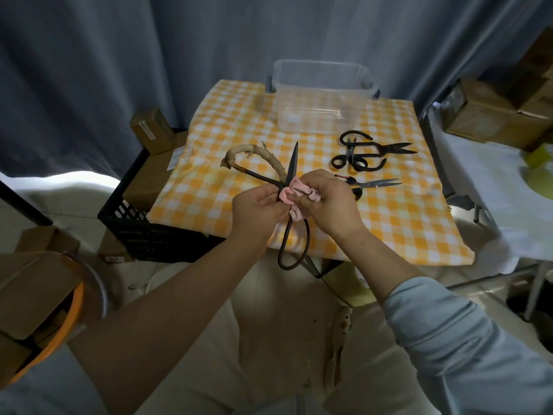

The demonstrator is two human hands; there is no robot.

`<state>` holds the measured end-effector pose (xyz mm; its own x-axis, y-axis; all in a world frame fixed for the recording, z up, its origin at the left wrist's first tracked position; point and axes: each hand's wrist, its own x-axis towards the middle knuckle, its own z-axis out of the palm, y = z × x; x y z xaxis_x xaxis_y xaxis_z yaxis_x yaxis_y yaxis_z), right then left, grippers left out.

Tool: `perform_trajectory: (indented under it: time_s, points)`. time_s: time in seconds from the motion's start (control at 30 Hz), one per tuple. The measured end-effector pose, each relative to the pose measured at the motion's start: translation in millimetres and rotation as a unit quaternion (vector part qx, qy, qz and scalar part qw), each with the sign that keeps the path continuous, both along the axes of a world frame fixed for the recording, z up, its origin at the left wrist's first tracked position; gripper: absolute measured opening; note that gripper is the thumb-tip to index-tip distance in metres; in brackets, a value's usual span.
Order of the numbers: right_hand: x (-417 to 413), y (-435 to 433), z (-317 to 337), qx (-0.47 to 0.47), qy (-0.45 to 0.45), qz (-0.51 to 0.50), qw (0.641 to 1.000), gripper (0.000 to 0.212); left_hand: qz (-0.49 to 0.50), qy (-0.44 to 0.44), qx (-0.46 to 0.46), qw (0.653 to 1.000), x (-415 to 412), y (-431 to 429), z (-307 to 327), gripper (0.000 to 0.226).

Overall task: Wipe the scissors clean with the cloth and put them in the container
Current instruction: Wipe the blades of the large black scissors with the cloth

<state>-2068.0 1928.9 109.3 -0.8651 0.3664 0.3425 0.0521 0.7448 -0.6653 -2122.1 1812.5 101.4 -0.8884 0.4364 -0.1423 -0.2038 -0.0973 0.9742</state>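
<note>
Over the checked desk (227,121), left hand (257,205) grips the scissors (294,163) steady while right hand (332,202) pinches pink cloth (291,190) round their pivot.

We see a small table under a yellow-and-white checked tablecloth (227,115) that hangs over its edges. At the far edge stands a clear plastic container (317,112), upright and open-topped. To the right and nearer us, a big black pair of scissors (392,148) and a small black pair (350,151) lie overlapping, and just nearer lies a bright-bladed pair (378,183), blades pointing right and handles partly hidden.
</note>
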Motion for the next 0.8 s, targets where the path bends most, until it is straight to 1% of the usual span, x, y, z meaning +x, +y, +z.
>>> perform_trajectory:
  time_s: [0.1, 0.17, 0.27, 0.33, 0.4, 0.43, 0.5, 0.6, 0.67, 0.73, 0.8]
  points:
    - [-1, -4, 0, 0.054, 0.002, -0.024, 0.998, 0.017, -0.008, 0.026, -0.007, 1.0, 2, 1, -2, 0.025]
    - [-3, -5, 0, 0.087, -0.004, -0.045, 0.995, 0.017, -0.002, 0.027, -0.008, 1.0, 4, 3, 0, 0.03]
    - [-5, -2, 0, 0.101, -0.028, -0.066, 0.992, 0.021, 0.006, 0.025, 0.003, 1.0, 6, 4, 3, 0.028]
    - [-5, -1, 0, 0.102, -0.033, -0.063, 0.992, 0.023, 0.014, -0.003, 0.011, 1.0, 7, 3, 3, 0.027]
    - [-2, 3, 0, 0.08, -0.013, -0.05, 0.995, 0.019, 0.017, -0.034, 0.013, 0.999, 9, 2, 2, 0.033]
    - [0, 5, 1, 0.052, 0.004, -0.046, 0.998, 0.017, 0.019, -0.043, 0.012, 0.999, 9, 2, 2, 0.035]
    - [3, 8, 5, -0.013, 0.021, -0.042, 0.999, 0.015, 0.02, -0.036, 0.012, 0.999, 9, 2, 3, 0.027]
    - [10, 6, 8, -0.049, -0.01, -0.005, 0.999, 0.019, 0.02, -0.03, 0.018, 0.999, 7, 1, 3, 0.021]
    - [15, 2, 8, -0.079, -0.014, 0.011, 0.997, 0.014, 0.008, -0.029, 0.03, 0.999, 7, 0, 5, 0.019]
    - [16, 1, 7, -0.078, 0.009, 0.009, 0.997, 0.013, 0.001, -0.027, 0.038, 0.999, 9, -1, 7, 0.023]
    - [15, 2, 4, -0.044, 0.043, 0.006, 0.998, 0.013, 0.011, -0.026, 0.035, 0.999, 10, 1, 8, 0.025]
